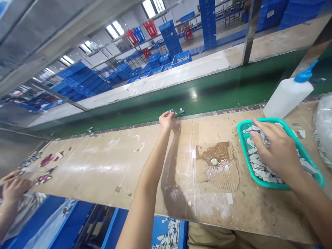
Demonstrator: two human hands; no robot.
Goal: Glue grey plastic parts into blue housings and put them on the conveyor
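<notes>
My left hand reaches far out to the bench's back edge, its fingers pinched on a small grey part right at the green conveyor belt. Another small grey part lies on the belt's edge just to the right of it. My right hand lies in a teal plastic basket at the right, fingers curled down into the several small grey-white parts that fill it. What those fingers hold, if anything, is hidden.
A white squeeze bottle with a blue cap leans behind the basket. A clear bag of parts sits at the far right. Another person's hands work at the far left beside small red and grey pieces. Blue crates stand under the worn bench.
</notes>
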